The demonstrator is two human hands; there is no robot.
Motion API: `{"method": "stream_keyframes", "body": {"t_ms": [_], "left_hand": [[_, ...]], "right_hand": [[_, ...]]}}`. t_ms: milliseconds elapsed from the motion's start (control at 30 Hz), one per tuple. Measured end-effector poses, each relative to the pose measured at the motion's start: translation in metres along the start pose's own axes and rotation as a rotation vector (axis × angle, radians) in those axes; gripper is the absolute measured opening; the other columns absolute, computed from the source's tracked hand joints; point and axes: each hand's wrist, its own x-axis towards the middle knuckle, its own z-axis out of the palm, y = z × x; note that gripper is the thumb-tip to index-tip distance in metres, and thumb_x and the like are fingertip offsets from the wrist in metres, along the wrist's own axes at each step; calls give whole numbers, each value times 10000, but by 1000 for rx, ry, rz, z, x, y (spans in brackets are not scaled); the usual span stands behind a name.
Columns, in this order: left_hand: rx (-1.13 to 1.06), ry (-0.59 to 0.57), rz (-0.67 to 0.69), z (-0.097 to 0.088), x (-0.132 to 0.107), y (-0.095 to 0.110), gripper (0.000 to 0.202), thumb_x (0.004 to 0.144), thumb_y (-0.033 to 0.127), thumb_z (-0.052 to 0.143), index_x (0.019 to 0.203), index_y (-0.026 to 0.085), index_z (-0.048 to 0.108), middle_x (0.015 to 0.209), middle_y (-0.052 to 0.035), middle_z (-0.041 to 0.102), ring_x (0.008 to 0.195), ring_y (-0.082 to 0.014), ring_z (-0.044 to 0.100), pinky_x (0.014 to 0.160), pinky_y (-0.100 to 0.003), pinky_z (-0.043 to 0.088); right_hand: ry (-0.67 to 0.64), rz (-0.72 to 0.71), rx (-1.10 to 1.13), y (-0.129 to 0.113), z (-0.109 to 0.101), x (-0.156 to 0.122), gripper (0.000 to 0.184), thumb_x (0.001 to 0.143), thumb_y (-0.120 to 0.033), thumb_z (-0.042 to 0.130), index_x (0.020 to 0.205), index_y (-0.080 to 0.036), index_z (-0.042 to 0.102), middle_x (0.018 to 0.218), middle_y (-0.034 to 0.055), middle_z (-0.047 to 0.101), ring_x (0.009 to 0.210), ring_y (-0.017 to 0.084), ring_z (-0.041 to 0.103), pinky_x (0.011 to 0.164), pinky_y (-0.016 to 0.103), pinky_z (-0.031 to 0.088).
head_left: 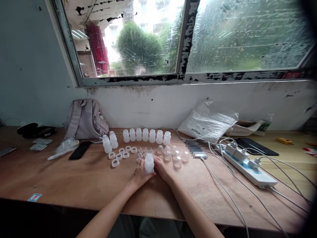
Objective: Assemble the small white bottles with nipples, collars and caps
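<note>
Both hands meet on a small white plastic bottle [149, 163] standing on the wooden table [74, 178]. My left hand [140, 174] curls around its left side and my right hand [161, 168] grips its right side. Just beyond it lie several white ring caps [120, 155], small pointed nozzles [145, 151] and clear domed lids [173, 153]. A row of several more white bottles [146, 135] stands further back, with two [110, 142] at its left end.
A grey backpack [85, 119] leans on the wall at the left, with a black phone [79, 150] and a crumpled clear bag [64, 147] near it. A white plastic bag [208, 120], a power strip [247, 165] with chargers and trailing cables fill the right.
</note>
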Motion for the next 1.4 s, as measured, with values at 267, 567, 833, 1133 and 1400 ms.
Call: {"method": "stream_keyframes", "body": {"t_ms": [267, 567, 833, 1133, 1400], "left_hand": [[142, 30, 1, 0, 0, -4, 715, 471, 572, 679, 997, 157, 429, 959, -145, 545, 922, -336, 530, 741, -469, 424], [-77, -143, 249, -77, 38, 36, 579, 715, 431, 572, 1213, 229, 356, 1076, -69, 542, 1009, -196, 507, 841, -336, 425], [151, -319, 269, -122, 92, 52, 289, 725, 425, 535, 873, 189, 615, 825, -13, 640, 773, -150, 579, 684, -237, 446], [637, -134, -47, -187, 170, 2, 339, 672, 478, 543, 834, 194, 633, 835, -36, 676, 827, -199, 595, 715, -261, 415], [798, -76, -178, -182, 185, -45, 325, 702, 456, 488, 840, 194, 623, 850, -75, 674, 856, -253, 588, 805, -363, 344]], "right_hand": [[17, -16, 173, 6, -7, 6, 349, 655, -526, 569, 671, -177, 569, 627, 3, 578, 555, 136, 520, 488, 231, 378], [37, 14, 261, 9, -17, 11, 348, 684, -511, 561, 681, -164, 582, 621, 23, 572, 520, 124, 510, 477, 238, 391], [39, 42, 296, 16, -20, 14, 297, 700, -455, 584, 707, -158, 600, 663, 19, 551, 532, 105, 493, 454, 212, 386], [48, 89, 287, 18, -20, 19, 319, 691, -465, 595, 703, -147, 604, 639, 16, 536, 512, 97, 488, 428, 204, 394], [61, 107, 276, 18, -19, 20, 325, 662, -464, 619, 691, -140, 606, 616, 14, 537, 487, 96, 485, 407, 205, 394]]}}
